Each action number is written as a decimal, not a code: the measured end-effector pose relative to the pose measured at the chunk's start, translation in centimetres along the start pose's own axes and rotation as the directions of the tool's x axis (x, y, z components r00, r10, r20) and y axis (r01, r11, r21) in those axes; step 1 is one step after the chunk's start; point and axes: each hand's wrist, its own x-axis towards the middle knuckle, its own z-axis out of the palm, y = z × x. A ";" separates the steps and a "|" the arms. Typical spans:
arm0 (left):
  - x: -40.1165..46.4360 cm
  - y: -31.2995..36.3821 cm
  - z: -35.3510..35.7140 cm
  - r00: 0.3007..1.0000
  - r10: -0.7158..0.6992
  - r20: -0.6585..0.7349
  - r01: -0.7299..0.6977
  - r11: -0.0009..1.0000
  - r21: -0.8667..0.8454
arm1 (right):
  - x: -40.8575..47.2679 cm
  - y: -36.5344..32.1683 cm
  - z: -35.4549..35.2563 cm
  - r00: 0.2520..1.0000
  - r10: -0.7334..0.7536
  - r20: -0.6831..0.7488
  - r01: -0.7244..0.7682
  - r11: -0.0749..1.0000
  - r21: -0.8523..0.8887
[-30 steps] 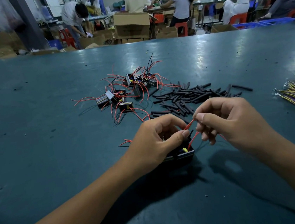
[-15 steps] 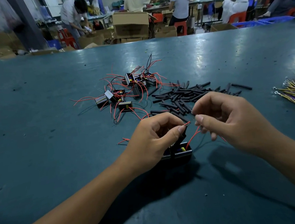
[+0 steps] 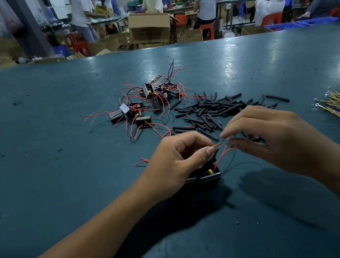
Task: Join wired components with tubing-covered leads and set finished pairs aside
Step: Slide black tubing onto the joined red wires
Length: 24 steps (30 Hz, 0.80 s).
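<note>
Our right hand (image 3: 276, 138) has moved away from us, toward 12 o'clock, and now sits close to the black tubes (image 3: 211, 111). A second ago both hands pinched one red wire (image 3: 221, 157) right where they met. Now our left hand (image 3: 177, 162) and right hand are a little apart, and the wire ends show between the fingertips. The red wire now bends in a loop down to the black part (image 3: 206, 176).
</note>
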 end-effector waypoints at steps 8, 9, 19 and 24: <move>-0.1 0.1 0.0 1.000 0.011 0.007 -0.011 1.000 0.013 | 0.1 -0.6 0.3 0.999 0.042 -0.024 -0.041 0.999 0.031; -0.1 0.1 0.0 1.000 0.013 0.006 -0.013 1.000 0.015 | 0.0 -0.7 0.4 0.995 0.096 -0.024 -0.094 0.992 0.088; -0.1 0.1 -0.2 1.000 0.017 -0.005 -0.017 0.999 0.037 | 0.2 -1.4 0.8 0.887 0.450 0.101 -0.434 0.740 0.514; -0.1 0.0 -0.1 1.000 0.010 -0.004 -0.010 0.999 0.035 | 0.4 -1.8 1.1 0.826 0.532 0.186 -0.520 0.595 0.613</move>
